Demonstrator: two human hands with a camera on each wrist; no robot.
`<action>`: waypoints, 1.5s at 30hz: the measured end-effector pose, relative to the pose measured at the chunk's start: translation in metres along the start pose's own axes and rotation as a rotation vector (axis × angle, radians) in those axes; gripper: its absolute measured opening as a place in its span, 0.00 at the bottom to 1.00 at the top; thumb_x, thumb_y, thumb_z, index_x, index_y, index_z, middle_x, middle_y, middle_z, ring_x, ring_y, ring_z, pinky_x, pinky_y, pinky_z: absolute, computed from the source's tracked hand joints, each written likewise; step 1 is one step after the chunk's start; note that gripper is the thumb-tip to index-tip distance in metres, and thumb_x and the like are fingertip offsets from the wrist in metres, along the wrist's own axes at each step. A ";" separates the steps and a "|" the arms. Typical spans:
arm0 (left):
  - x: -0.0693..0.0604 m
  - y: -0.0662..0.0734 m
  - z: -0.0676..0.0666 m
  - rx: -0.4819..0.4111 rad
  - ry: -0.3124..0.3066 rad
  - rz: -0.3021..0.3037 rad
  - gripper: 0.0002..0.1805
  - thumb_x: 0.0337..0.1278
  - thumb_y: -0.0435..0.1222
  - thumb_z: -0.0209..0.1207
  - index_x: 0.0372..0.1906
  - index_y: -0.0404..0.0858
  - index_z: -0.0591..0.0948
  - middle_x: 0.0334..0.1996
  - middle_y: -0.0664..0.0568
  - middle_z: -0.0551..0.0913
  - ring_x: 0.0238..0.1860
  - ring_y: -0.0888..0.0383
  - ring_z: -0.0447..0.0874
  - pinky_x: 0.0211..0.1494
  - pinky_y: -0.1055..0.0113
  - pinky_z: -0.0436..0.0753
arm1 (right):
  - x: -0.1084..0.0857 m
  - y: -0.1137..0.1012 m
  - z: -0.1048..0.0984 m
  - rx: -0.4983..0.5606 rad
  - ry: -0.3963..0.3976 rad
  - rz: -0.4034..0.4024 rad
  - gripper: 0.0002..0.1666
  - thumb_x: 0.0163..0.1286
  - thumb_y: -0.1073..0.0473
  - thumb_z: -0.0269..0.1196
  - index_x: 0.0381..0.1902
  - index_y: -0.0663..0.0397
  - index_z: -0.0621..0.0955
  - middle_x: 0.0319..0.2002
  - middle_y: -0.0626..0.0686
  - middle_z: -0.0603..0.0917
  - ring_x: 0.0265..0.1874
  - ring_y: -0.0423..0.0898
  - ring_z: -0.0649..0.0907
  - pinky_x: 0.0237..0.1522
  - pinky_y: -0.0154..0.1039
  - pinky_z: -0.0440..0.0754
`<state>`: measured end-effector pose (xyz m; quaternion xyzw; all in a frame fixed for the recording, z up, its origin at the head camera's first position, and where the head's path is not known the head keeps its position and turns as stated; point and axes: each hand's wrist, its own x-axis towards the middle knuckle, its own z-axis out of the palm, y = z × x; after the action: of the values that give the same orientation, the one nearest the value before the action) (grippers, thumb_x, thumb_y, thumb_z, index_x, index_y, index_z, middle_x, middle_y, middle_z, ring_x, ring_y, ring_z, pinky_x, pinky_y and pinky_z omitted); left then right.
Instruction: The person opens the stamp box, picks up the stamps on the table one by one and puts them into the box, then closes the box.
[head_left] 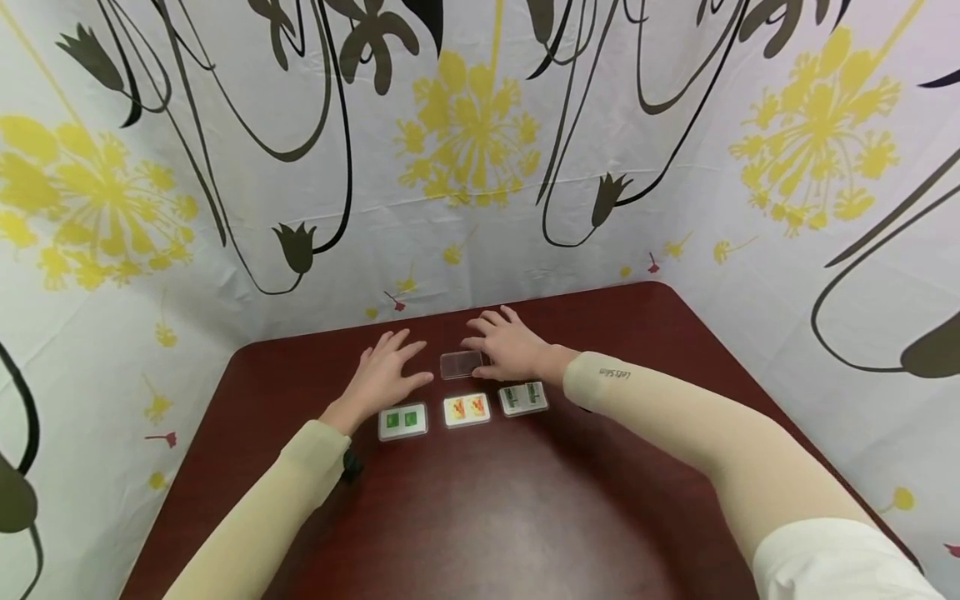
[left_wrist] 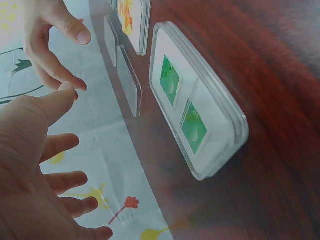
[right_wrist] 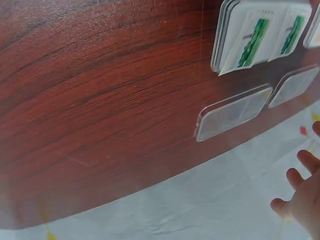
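Observation:
My left hand (head_left: 381,379) hovers behind the left case, its fingers spread and holding nothing. Opposite it, my right hand (head_left: 512,346) reaches in with fingers parted; its thumb overlaps a clear plastic plate (head_left: 459,364) in the head view, but the right wrist view shows this hand (right_wrist: 302,197) apart from the plates. A second clear plate (right_wrist: 234,114) is mostly hidden behind that hand in the head view. Three clear flat cases stand in a row: one with two green stamp-like pictures (head_left: 402,421), one with orange ones (head_left: 467,409), one with green landscape ones (head_left: 523,398).
Everything lies on a dark red wooden table (head_left: 465,517). A white flowered cloth (head_left: 450,275) hangs behind the table and along both sides. A small dark object (head_left: 352,465) shows under the left wrist.

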<state>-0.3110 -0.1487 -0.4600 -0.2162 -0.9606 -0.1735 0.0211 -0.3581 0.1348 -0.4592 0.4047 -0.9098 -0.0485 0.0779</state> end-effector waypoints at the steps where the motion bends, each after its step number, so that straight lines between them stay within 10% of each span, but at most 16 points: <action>1: 0.003 0.001 0.001 -0.002 0.001 -0.001 0.39 0.64 0.58 0.61 0.75 0.49 0.69 0.78 0.42 0.56 0.78 0.38 0.46 0.70 0.30 0.51 | 0.000 0.002 0.000 0.009 0.000 0.010 0.37 0.68 0.29 0.61 0.68 0.38 0.77 0.72 0.54 0.66 0.71 0.56 0.62 0.69 0.67 0.53; 23: 0.042 -0.014 0.037 -0.082 -0.129 -0.091 0.40 0.61 0.59 0.63 0.76 0.51 0.69 0.79 0.38 0.51 0.77 0.32 0.40 0.68 0.26 0.46 | 0.012 0.021 0.037 0.179 -0.126 0.195 0.47 0.61 0.21 0.60 0.71 0.37 0.75 0.78 0.54 0.57 0.75 0.59 0.55 0.69 0.67 0.52; 45: 0.052 -0.013 0.048 -0.061 -0.104 0.001 0.32 0.58 0.55 0.68 0.65 0.47 0.81 0.79 0.42 0.53 0.78 0.35 0.42 0.69 0.26 0.47 | 0.006 0.019 0.042 0.244 -0.067 0.186 0.38 0.63 0.25 0.62 0.65 0.35 0.80 0.77 0.53 0.59 0.75 0.57 0.56 0.69 0.65 0.54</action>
<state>-0.3621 -0.1224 -0.5032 -0.2258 -0.9546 -0.1911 -0.0355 -0.3833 0.1440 -0.4973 0.3232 -0.9447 0.0563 0.0021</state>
